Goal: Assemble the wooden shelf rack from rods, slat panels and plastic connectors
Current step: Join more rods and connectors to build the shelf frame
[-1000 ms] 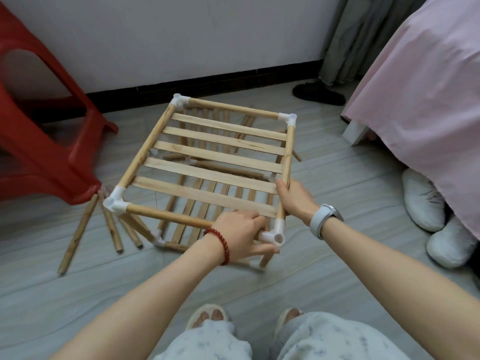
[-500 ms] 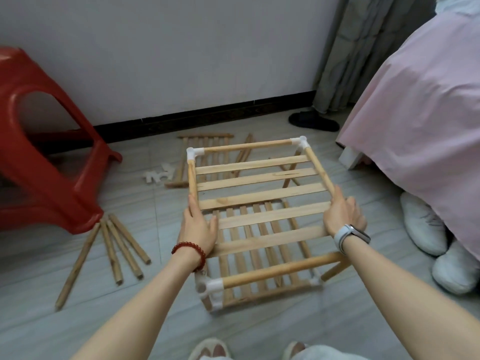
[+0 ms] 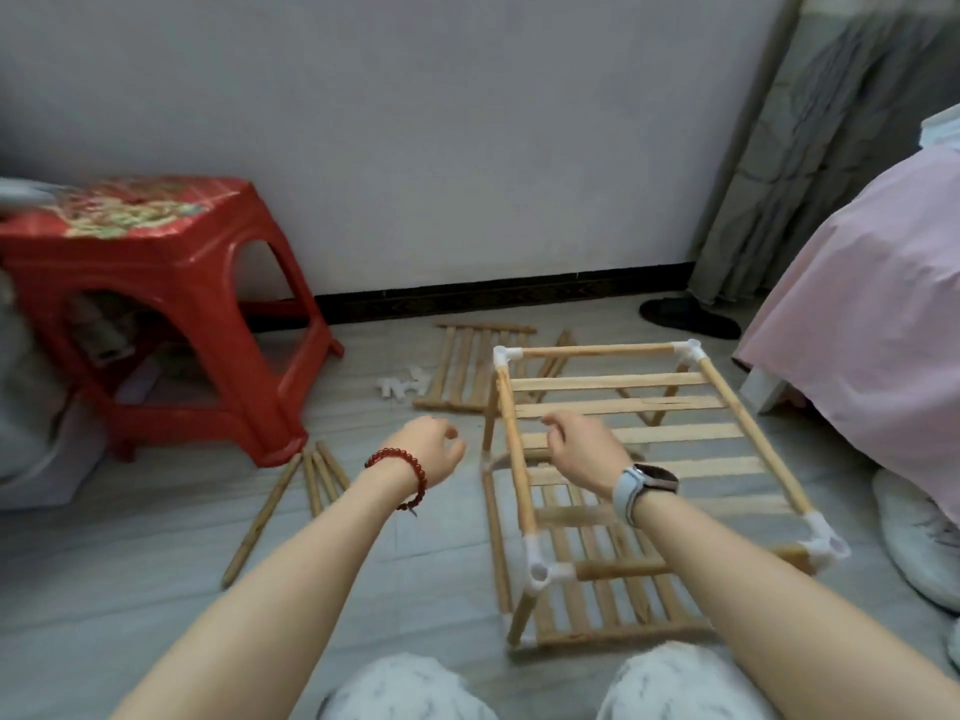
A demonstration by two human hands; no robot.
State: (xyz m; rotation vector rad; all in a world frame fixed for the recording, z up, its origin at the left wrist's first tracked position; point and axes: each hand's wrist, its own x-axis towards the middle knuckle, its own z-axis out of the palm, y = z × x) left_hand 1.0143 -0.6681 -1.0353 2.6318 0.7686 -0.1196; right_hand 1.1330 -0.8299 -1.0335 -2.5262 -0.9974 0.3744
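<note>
Head view, floor, left to right: red stool (image 3: 156, 314) by the wall, loose rods (image 3: 311, 480) beside its foot, left hand (image 3: 434, 449) loosely curled, holding nothing, right hand (image 3: 584, 446) likewise over the two-tier shelf rack (image 3: 649, 459) standing near the pink bedcover (image 3: 872, 314)

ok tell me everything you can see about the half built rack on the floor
The rack is a pale wooden frame standing upright on the grey tiled floor, beside the pink bedcover. It has two slatted tiers joined by round rods, with white plastic connectors at the corners. The top connectors' upward sockets look empty. Neither hand grips it: the right hand hovers over the top slats.
</note>
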